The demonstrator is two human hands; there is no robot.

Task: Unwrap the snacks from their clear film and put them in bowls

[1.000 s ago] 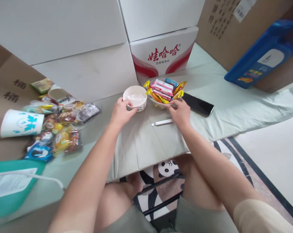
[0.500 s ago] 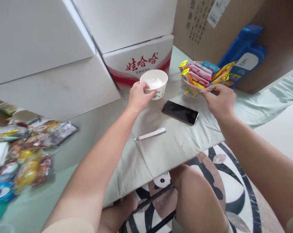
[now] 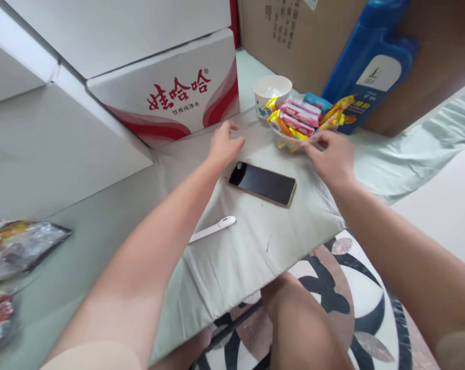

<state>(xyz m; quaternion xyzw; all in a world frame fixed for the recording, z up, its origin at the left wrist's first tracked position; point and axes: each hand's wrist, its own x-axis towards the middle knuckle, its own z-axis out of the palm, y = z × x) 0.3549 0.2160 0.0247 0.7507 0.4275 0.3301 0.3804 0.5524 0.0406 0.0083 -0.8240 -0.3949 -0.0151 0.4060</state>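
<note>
My left hand (image 3: 225, 146) is empty, its fingers apart, just above the cloth behind the left end of a black phone (image 3: 262, 183). A white paper bowl (image 3: 260, 97) with a blue-green print stands upright at the back, close behind the left side of a clear bowl (image 3: 281, 141). That clear bowl is heaped with wrapped snacks (image 3: 299, 114) in pink, yellow and blue. My right hand (image 3: 334, 156) pinches its near right rim between thumb and fingers. In front of the phone lies a slim white tool (image 3: 215, 228), its far left end hidden by my left forearm.
A white and red carton (image 3: 170, 103) stands behind, with more white boxes stacked around it. To the back right are a brown cardboard box (image 3: 282, 31) and a large blue bottle (image 3: 371, 77). Bagged snacks (image 3: 20, 252) lie at the left. The table's front edge is near my knees.
My left hand has set the white paper bowl down behind the clear bowl, let go and drawn back. My right hand still grips the clear bowl's rim. The view has shifted to the right.
</note>
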